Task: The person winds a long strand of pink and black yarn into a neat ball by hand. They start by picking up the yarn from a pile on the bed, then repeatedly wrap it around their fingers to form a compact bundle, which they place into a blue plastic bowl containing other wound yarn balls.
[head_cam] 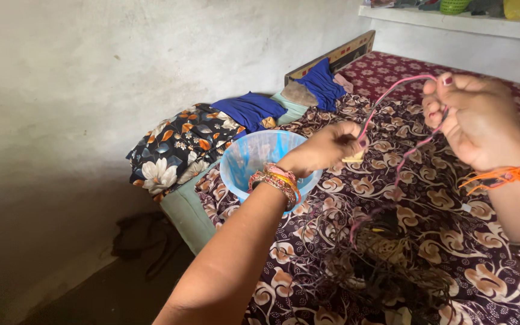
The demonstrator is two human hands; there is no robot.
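My left hand (326, 146) pinches a small pale connector at one end of a pink wire (392, 93), just above a light blue plastic bowl (245, 159). My right hand (476, 117) holds the same pink wire higher up, fingers closed around it, so the wire arcs between both hands. The wire's other strand drops down to a tangled heap of dark wires (386, 265) lying on the floral bedsheet (440, 198). Several bangles sit on my left wrist and an orange thread is tied round my right wrist.
Pillows in dark floral and blue covers (212, 129) lie at the head of the bed by the grey wall. A cardboard sheet (332, 57) leans behind them. A white shelf (452, 21) with containers hangs top right. Dark cloth lies on the floor at left.
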